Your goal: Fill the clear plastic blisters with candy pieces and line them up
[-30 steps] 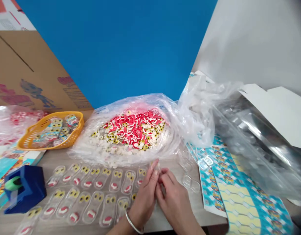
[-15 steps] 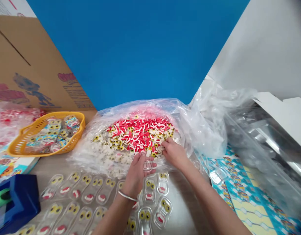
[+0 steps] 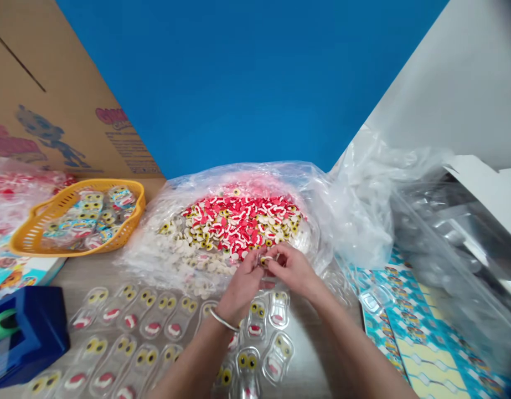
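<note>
My left hand (image 3: 246, 282), with a bangle at the wrist, grips a small clear plastic blister shell (image 3: 268, 280), mostly hidden by the fingers. My right hand (image 3: 292, 269) meets it from the right, thumb and fingertips pinching a small yellow-and-black eye piece (image 3: 263, 260) at the shell. Just beyond both hands lies an open clear bag (image 3: 184, 271) holding a heap of eye pieces and red-and-white mouth pieces (image 3: 242, 224). Nearer me, rows of clear shells (image 3: 155, 316) rest on the table, with two eyes and a mouth in most of them.
A yellow basket (image 3: 25, 238) of packed pieces stands at the left, behind a blue tape dispenser (image 3: 35, 332). Printed card sheets (image 3: 433, 354) and plastic bags (image 3: 454, 249) lie at the right. A blue panel (image 3: 255, 83) and a cardboard box (image 3: 43, 111) stand behind.
My hands went from close together near the table front to the bag's edge. My right hand reached into the heap, then came back to my left hand with an eye piece.
</note>
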Demonstrator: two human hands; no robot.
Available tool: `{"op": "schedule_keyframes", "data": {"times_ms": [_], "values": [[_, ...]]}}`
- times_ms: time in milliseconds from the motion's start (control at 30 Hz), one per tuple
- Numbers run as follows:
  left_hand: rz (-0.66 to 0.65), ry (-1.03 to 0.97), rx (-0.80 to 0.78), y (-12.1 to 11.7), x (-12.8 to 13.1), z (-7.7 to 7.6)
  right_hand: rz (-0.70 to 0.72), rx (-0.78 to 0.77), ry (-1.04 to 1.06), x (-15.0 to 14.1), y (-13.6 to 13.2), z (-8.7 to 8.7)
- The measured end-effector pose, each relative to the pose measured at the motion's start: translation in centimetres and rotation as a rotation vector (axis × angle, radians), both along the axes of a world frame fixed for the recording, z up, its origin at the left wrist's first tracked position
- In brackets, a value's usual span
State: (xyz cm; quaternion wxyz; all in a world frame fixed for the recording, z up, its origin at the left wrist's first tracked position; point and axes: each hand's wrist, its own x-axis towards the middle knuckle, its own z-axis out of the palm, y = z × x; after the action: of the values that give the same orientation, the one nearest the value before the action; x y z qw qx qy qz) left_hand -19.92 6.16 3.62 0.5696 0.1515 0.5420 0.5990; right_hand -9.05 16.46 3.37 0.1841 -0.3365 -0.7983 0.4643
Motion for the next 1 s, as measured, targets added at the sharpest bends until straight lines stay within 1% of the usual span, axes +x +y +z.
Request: {"op": "schedule_keyframes", "data": {"times_ms": [133, 300, 400, 533, 600, 667, 733, 867, 933, 1000], "values": [[0.010, 0.008, 0.001, -0.3, 0.4, -0.2, 0.015, 0.133, 0.024, -0.4, -1.4, 0.1], [0.097, 0.057, -0.050, -0.6, 0.7, -1.0, 0.025, 0.216, -0.002, 0.0, -2.2, -0.2], [0.140, 0.033, -0.050, -0.8, 0.7, -0.5, 0.006, 0.242, 0.004, 0.3, -2.8, -0.6], [0.199, -0.031, -0.004, -1.1, 0.8, 0.5, -0.001, 0.389, -0.004, 0.6, -3.8, -1.3], [0.227, -0.052, 0.004, -1.1, 0.9, 0.7, -0.002, 0.438, -0.006, 0.7, -4.0, -1.5], [0.245, -0.050, -0.013, -1.0, 0.9, 0.6, -0.009, 0.433, -0.008, 0.7, -3.9, -1.5], [0.246, -0.039, -0.031, -1.0, 0.9, 0.2, -0.009, 0.392, -0.023, 0.6, -3.7, -1.2], [0.197, -0.052, -0.009, -1.1, 0.9, -0.5, 0.016, 0.323, -0.099, 0.3, -3.1, -0.5], [0.178, -0.058, -0.006, -1.2, 0.8, -0.5, 0.022, 0.317, -0.124, 0.1, -2.8, -0.3], [0.182, -0.053, -0.013, -1.3, 0.8, -0.4, 0.032, 0.270, -0.106, 0.1, -2.6, -0.3]]}}
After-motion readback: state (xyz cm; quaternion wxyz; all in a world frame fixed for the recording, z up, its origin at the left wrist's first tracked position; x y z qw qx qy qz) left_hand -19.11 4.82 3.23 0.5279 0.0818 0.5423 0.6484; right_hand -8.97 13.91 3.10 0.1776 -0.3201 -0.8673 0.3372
